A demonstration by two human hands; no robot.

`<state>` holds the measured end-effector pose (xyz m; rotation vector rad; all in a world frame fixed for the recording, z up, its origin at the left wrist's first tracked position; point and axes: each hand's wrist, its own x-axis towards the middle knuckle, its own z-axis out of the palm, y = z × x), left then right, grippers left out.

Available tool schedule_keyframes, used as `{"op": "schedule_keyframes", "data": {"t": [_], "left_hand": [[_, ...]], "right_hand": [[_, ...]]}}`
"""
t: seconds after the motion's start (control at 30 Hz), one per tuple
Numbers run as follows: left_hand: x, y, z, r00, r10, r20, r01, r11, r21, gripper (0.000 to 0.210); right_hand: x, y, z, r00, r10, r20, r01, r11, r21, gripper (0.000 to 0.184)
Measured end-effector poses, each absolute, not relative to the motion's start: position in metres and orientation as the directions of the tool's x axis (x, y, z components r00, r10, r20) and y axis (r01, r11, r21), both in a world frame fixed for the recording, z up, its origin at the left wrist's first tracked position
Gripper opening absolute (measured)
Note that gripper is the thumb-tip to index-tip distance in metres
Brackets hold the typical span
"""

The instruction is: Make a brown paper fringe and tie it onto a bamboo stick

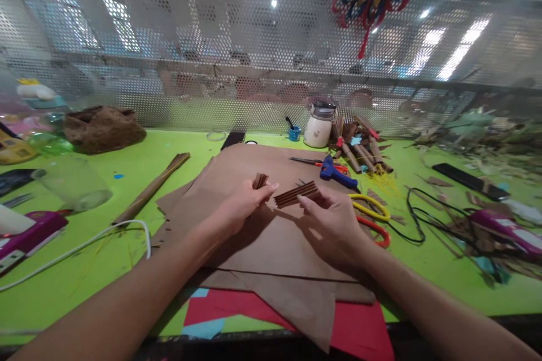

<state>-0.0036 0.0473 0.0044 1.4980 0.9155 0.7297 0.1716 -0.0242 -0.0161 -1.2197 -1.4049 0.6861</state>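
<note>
Over the middle of the brown paper sheets (254, 225), my left hand (243, 203) is closed on a small bundle of folded brown paper strips (260, 180). To its right, my right hand (334, 214) pinches a short pleated piece of brown paper (292, 196), its ridges running lengthwise. The two paper pieces are apart, with a narrow gap between them. Just beyond my right hand lie a blue glue gun (339, 174) and scissors with orange handles (317, 163). Yellow scissor handles (372, 206) and an orange-red handle (376, 231) show beside my right wrist.
A white jar (319, 127), a small blue pot (294, 133) and rolled brown paper bundles (359, 149) stand at the back. A long paper roll (152, 189) and clear plastic cup (78, 186) lie left. A black cable (417, 225) and phone (470, 180) lie right.
</note>
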Motion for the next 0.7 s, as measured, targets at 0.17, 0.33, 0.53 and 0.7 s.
{"op": "schedule_keyframes", "data": {"t": [0.17, 0.33, 0.53, 0.7], "left_hand": [[0.001, 0.034, 0.012, 0.675, 0.718, -0.168, 0.101, 0.136, 0.986, 0.034], [0.004, 0.03, 0.007, 0.688, 0.7, -0.19, 0.047, 0.219, 0.975, 0.04], [0.005, 0.034, 0.003, 0.642, 0.712, -0.285, 0.121, 0.273, 0.955, 0.033], [0.006, 0.036, 0.002, 0.579, 0.748, -0.325, 0.117, 0.318, 0.941, 0.022]], "right_hand": [[0.172, -0.029, -0.019, 0.002, 0.772, 0.635, 0.722, 0.438, -0.535, 0.015], [0.172, -0.033, -0.023, -0.299, 0.701, 0.648, 0.862, 0.489, -0.132, 0.013], [0.166, -0.032, -0.026, -0.444, 0.673, 0.591, 0.864, 0.496, 0.085, 0.014], [0.164, -0.035, -0.025, -0.428, 0.68, 0.596, 0.846, 0.534, -0.002, 0.016]]}}
